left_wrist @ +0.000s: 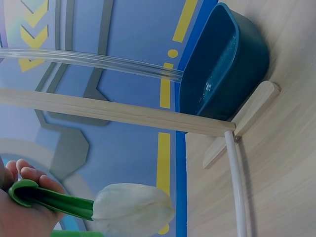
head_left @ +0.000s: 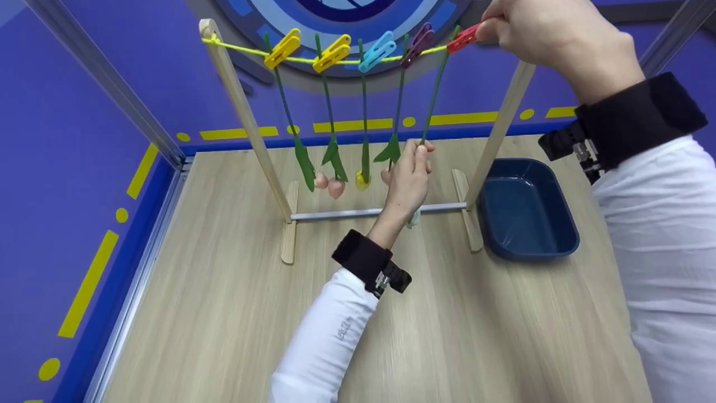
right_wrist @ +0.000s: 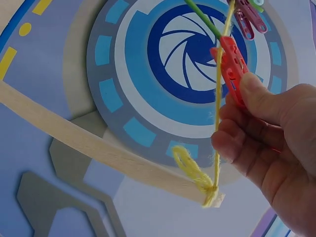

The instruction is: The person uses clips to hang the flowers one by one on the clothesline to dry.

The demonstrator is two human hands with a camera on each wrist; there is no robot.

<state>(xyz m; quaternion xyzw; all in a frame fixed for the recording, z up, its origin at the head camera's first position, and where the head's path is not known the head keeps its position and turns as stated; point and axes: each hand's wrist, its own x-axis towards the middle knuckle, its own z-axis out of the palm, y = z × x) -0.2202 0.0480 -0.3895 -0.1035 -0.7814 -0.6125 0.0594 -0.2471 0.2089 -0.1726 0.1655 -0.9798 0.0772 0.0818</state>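
Observation:
My right hand [head_left: 551,36] pinches a red clothespin [right_wrist: 232,66] between thumb and fingers, at the yellow string [right_wrist: 217,113]. The clothespin's tip meets the string and the top of a green stem [head_left: 439,89]. Lower down, my left hand [head_left: 410,179] grips that artificial tulip around its stem and leaf; its white bloom [left_wrist: 133,210] points downward and is mostly hidden by the hand in the head view. Other tulips hang upside down from the string by two yellow clothespins [head_left: 333,53], a light blue clothespin [head_left: 377,51] and a purple clothespin [head_left: 418,45].
A wooden frame with a left post [head_left: 246,120] and right post [head_left: 500,134] carries the string. Its white crossbar [head_left: 335,214] runs low between the feet. To the right, a dark blue basin [head_left: 528,207] stands on the wooden table [head_left: 224,313]. A patterned wall rises behind.

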